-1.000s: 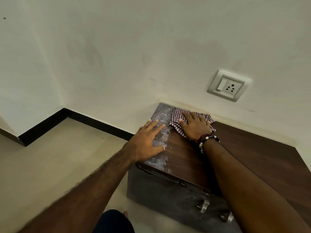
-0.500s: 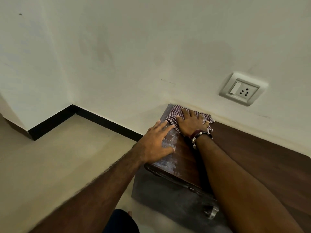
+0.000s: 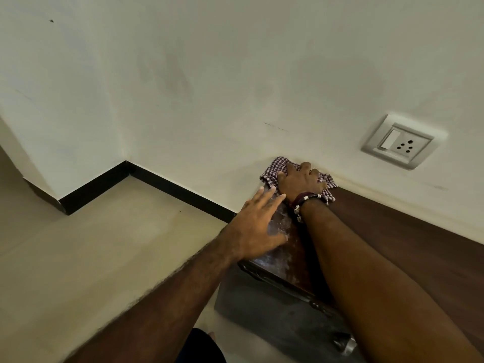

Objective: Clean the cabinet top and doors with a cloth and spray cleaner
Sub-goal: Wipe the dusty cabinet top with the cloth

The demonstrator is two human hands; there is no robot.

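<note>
A low dark wooden cabinet (image 3: 408, 239) stands against the wall, its top dusty and streaked at the left end. My right hand (image 3: 298, 182), with bracelets on the wrist, presses a red-and-white checked cloth (image 3: 272, 170) onto the far left corner of the top, against the wall. My left hand (image 3: 258, 224) lies flat with fingers spread on the dusty left edge of the top, just in front of the cloth. Below the top, the grey cabinet front (image 3: 264, 305) shows a metal handle (image 3: 344, 343). No spray bottle is in view.
A white switch and socket plate (image 3: 399, 141) is on the wall above the cabinet. Black skirting (image 3: 157, 183) runs along the wall base to a corner at left. Beige floor (image 3: 104, 244) spreads left of the cabinet. My knee shows at the bottom edge.
My right hand has pushed the cloth further back into the far left corner against the wall. My left hand stays flat on the left edge. The view has shifted left.
</note>
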